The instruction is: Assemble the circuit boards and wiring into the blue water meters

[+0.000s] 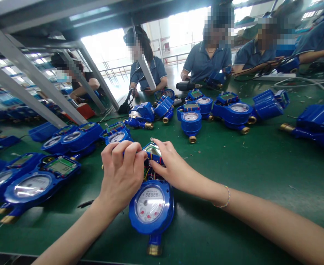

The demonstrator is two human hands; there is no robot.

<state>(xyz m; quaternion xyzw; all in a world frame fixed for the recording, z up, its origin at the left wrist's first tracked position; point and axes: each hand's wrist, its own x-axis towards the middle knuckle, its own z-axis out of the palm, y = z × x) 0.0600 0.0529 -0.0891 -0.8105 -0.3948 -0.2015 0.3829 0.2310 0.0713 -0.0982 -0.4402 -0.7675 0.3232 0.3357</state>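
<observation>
In front of me a blue water meter [152, 206] lies on the green table, its round dial facing up and its brass end toward me. At its far end a circuit board with a small display [152, 148] is tilted up over coloured wires [148, 173]. My right hand [168, 160] grips the board's right side between thumb and fingers. Curled at the board's left edge is my left hand [123, 167], its fingertips pinched together. Whatever lies between those fingertips is too small or hidden to make out.
More blue water meters stand at the left [40, 182], and others sit in a row farther back [191, 119]. A large blue meter [316, 123] lies at the right. Grey metal posts [37, 82] rise at the left. Several co-workers in blue shirts [206, 60] sit across the table.
</observation>
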